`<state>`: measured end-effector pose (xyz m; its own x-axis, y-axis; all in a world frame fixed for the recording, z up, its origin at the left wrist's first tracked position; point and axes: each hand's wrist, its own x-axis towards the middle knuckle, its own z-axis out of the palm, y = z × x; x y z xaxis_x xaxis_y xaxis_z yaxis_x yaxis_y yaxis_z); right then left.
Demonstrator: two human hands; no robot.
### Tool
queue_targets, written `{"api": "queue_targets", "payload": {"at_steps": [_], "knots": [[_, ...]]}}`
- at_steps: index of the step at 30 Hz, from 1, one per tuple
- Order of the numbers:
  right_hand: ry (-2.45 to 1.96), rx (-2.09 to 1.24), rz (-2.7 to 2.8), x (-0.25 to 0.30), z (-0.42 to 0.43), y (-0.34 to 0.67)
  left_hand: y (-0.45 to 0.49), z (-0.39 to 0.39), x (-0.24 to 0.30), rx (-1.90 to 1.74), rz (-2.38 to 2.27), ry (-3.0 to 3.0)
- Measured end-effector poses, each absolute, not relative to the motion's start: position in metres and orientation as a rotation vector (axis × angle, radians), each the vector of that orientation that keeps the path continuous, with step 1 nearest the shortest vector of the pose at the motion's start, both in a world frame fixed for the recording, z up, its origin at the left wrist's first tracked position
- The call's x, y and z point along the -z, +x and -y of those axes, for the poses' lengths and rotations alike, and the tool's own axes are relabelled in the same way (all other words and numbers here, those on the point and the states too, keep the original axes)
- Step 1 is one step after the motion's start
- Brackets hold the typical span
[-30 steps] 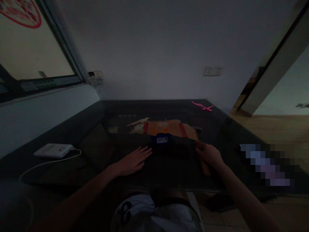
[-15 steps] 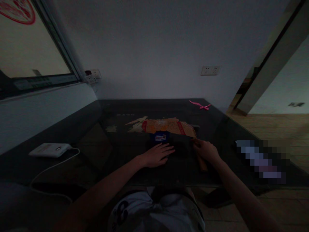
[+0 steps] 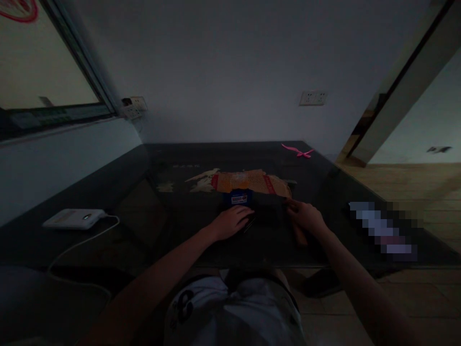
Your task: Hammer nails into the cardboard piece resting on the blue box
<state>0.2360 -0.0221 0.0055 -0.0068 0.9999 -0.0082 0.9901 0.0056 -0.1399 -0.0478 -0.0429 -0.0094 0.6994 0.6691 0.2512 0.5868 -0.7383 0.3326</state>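
Brown handle (image 3: 299,236): 1, in right hand (image 3: 307,217) | blue container (image 3: 238,198): 1

Counter (image 3: 201,154), dark and glossy. At its left, a white device (image 3: 73,219) is laid; at the far right corner, a pink ribbon (image 3: 304,154). Near the middle, a blue labelled container (image 3: 238,198) is set, with a brown-and-red patterned sheet (image 3: 257,181), possibly card, seen just behind. At the right, a pixelated item (image 3: 383,230) is found.
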Motion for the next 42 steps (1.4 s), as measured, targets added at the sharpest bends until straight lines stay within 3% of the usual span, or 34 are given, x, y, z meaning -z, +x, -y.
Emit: {"api": "queue_targets", "payload": {"at_steps": [11,42], "knots": [[-2.116,-0.163,2.157,-0.003,0.021,0.238,-0.055,0.039,0.004,-0.480,-0.804,2.798],[-2.134,-0.148,2.171,-0.003,0.020,0.239,-0.076,0.032,-0.005,-0.495,-1.046,2.722]]}}
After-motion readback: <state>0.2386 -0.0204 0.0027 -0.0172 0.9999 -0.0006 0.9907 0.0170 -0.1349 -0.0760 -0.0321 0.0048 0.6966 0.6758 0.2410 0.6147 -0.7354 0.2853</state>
